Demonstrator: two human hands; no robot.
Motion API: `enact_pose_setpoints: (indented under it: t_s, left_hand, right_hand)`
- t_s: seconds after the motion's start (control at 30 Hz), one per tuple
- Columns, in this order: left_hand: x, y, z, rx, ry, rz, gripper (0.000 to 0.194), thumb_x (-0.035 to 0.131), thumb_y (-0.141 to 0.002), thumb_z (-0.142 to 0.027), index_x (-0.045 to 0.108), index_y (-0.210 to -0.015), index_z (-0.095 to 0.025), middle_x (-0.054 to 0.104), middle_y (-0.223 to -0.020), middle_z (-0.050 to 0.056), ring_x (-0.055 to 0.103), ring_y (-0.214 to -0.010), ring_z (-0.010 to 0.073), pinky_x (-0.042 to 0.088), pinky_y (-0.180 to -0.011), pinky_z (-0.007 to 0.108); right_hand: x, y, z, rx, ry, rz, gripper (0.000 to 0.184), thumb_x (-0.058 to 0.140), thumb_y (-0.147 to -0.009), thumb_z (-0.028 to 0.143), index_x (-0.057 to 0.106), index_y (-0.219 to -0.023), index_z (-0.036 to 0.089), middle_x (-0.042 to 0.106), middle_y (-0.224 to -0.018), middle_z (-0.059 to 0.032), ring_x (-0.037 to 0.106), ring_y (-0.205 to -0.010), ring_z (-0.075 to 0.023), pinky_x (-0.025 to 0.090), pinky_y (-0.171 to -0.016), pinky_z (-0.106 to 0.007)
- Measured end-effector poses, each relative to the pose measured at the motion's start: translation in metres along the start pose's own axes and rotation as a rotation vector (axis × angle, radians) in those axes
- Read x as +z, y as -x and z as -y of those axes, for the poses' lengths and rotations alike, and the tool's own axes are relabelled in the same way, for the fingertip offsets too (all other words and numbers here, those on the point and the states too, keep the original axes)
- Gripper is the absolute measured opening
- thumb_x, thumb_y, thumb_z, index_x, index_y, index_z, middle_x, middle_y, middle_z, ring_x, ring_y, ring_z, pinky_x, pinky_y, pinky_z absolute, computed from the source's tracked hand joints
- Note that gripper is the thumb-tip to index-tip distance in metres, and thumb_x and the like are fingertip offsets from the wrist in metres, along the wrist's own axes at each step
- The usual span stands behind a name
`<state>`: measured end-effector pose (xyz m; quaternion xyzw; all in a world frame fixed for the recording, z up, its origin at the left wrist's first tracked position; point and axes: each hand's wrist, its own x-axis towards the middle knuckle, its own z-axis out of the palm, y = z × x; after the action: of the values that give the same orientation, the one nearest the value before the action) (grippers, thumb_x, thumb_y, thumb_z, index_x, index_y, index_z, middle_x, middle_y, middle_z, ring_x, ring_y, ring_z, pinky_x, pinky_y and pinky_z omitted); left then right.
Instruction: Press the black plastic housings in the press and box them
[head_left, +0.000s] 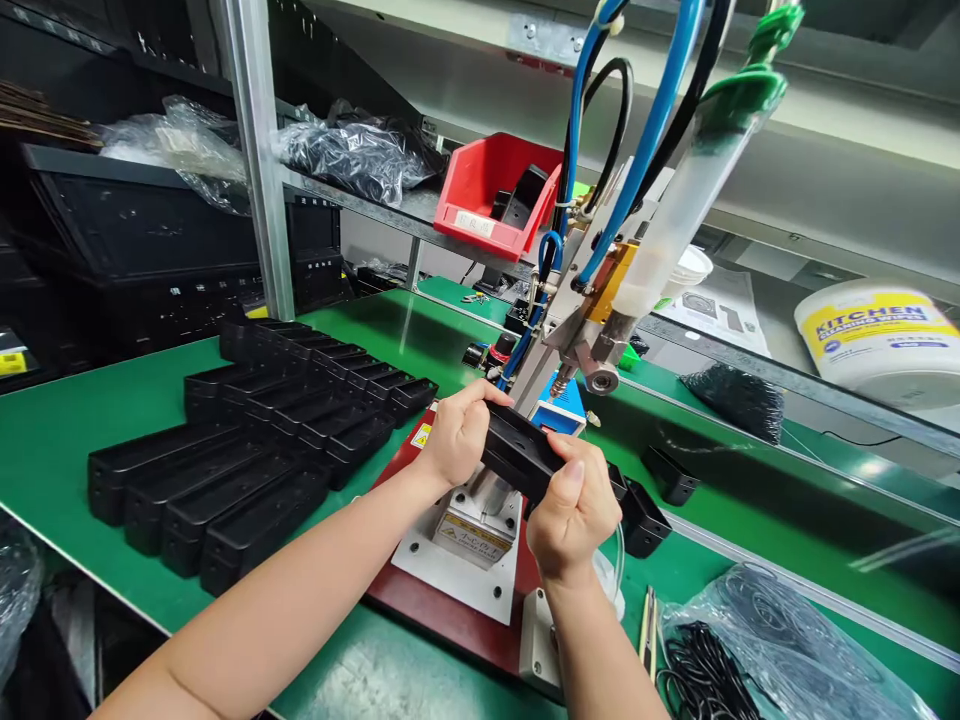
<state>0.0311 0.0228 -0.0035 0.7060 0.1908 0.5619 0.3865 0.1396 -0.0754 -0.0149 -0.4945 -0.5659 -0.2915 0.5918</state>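
Note:
A long black plastic housing (523,452) is held up at a tilt between my two hands. My left hand (463,437) grips its left end, fingers curled round the edge. Round the right end is closed my right hand (576,508), thumb bent on top. Just beyond and above the part hangs the dispensing nozzle (559,385) of a machine with a clear syringe barrel (664,235) and green cap. Below my hands is the machine's metal base (476,535) on a dark red plate (427,600). The underside of the housing is hidden.
Rows of similar black housings (259,480) lie on the green table at left. More black parts (643,518) sit right of my hand. A bag of black rings (780,630) and tweezers (648,625) lie front right. A red bin (480,190) and white tub (877,345) stand on the shelf.

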Motion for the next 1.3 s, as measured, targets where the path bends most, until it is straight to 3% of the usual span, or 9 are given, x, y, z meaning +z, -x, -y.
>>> enact_pose_setpoints:
  t_s: [0.23, 0.4, 0.53, 0.67, 0.83, 0.97, 1.07, 1.2, 1.3]
  left_hand:
    - [0.004, 0.004, 0.007, 0.091, -0.039, -0.096, 0.037, 0.033, -0.087, -0.023, 0.069, -0.088, -0.015, 0.068, -0.077, 0.004, 0.059, -0.069, 0.0167, 0.042, -0.064, 0.028]
    - [0.0, 0.009, 0.004, 0.162, -0.041, -0.11, 0.038, 0.034, -0.094, -0.035, 0.067, -0.092, -0.016, 0.07, -0.089, 0.006, 0.063, -0.085, 0.0176, 0.045, -0.076, 0.028]
    - [0.0, 0.011, -0.002, 0.157, -0.065, -0.121, 0.042, 0.035, -0.096, -0.041, 0.067, -0.087, -0.016, 0.068, -0.082, 0.004, 0.062, -0.076, 0.0151, 0.045, -0.07, 0.026]
    - [0.005, 0.003, -0.007, 0.157, -0.08, -0.181, 0.047, 0.035, -0.095, -0.047, 0.066, -0.078, -0.016, 0.066, -0.072, 0.004, 0.061, -0.07, 0.0149, 0.044, -0.067, 0.025]
    - [0.001, -0.005, -0.031, 0.206, -0.082, -0.246, 0.047, 0.037, -0.095, -0.047, 0.067, -0.08, -0.015, 0.066, -0.072, 0.004, 0.06, -0.069, 0.0144, 0.042, -0.066, 0.026]
    - [-0.008, 0.015, -0.054, 0.285, -0.088, -0.269, 0.042, 0.039, -0.096, -0.041, 0.069, -0.083, -0.014, 0.061, -0.064, 0.002, 0.054, -0.059, 0.012, 0.04, -0.061, 0.025]
    - [-0.014, 0.038, -0.063, 0.27, -0.09, -0.26, 0.041, 0.039, -0.096, -0.041, 0.069, -0.085, -0.014, 0.06, -0.064, 0.002, 0.054, -0.059, 0.0122, 0.041, -0.061, 0.026]
    - [-0.022, 0.063, -0.072, 0.208, -0.077, -0.197, 0.042, 0.04, -0.094, -0.047, 0.068, -0.085, -0.016, 0.066, -0.077, 0.005, 0.06, -0.074, 0.016, 0.046, -0.071, 0.028]
    - [-0.029, 0.083, -0.081, 0.127, 0.002, 0.026, 0.042, 0.042, -0.093, -0.052, 0.063, -0.105, -0.018, 0.066, -0.101, 0.008, 0.061, -0.096, 0.0193, 0.048, -0.083, 0.029]
  right_hand:
    - [0.002, 0.001, -0.003, 0.002, -0.043, -0.022, 0.027, 0.038, -0.093, 0.016, 0.064, -0.098, 0.018, 0.066, -0.09, -0.0064, 0.062, -0.089, -0.0186, 0.05, -0.08, -0.037]
    - [0.002, 0.001, -0.002, 0.128, -0.078, 0.012, 0.027, 0.037, -0.095, 0.025, 0.064, -0.095, 0.018, 0.065, -0.092, -0.0058, 0.061, -0.089, -0.0179, 0.048, -0.082, -0.035]
    - [0.004, 0.005, 0.003, 0.265, -0.071, -0.033, 0.029, 0.037, -0.096, 0.032, 0.06, -0.106, 0.017, 0.064, -0.1, -0.0067, 0.06, -0.093, -0.018, 0.046, -0.082, -0.033]
    - [0.008, 0.0, 0.008, 0.339, -0.086, -0.081, 0.033, 0.036, -0.096, 0.037, 0.061, -0.096, 0.016, 0.064, -0.091, -0.0052, 0.06, -0.087, -0.0175, 0.045, -0.079, -0.031]
    - [0.001, -0.02, 0.02, 0.307, -0.134, -0.122, 0.038, 0.034, -0.096, 0.04, 0.063, -0.095, 0.016, 0.064, -0.09, -0.0049, 0.06, -0.086, -0.0163, 0.046, -0.079, -0.03]
    - [-0.015, -0.016, 0.039, 0.289, -0.165, -0.139, 0.039, 0.033, -0.096, 0.041, 0.064, -0.096, 0.017, 0.065, -0.092, -0.0056, 0.061, -0.087, -0.0169, 0.046, -0.079, -0.031]
    - [-0.026, 0.0, 0.053, 0.3, -0.159, -0.138, 0.04, 0.034, -0.096, 0.041, 0.065, -0.097, 0.016, 0.066, -0.093, -0.0065, 0.062, -0.087, -0.0178, 0.047, -0.078, -0.032]
    - [-0.038, 0.015, 0.063, 0.354, -0.214, -0.136, 0.043, 0.036, -0.095, 0.046, 0.067, -0.093, 0.016, 0.067, -0.09, -0.0065, 0.063, -0.085, -0.0187, 0.049, -0.077, -0.033]
    - [-0.049, 0.021, 0.064, 0.642, -0.42, -0.142, 0.05, 0.04, -0.091, 0.057, 0.067, -0.089, 0.015, 0.068, -0.086, -0.0066, 0.065, -0.08, -0.0201, 0.051, -0.071, -0.034]
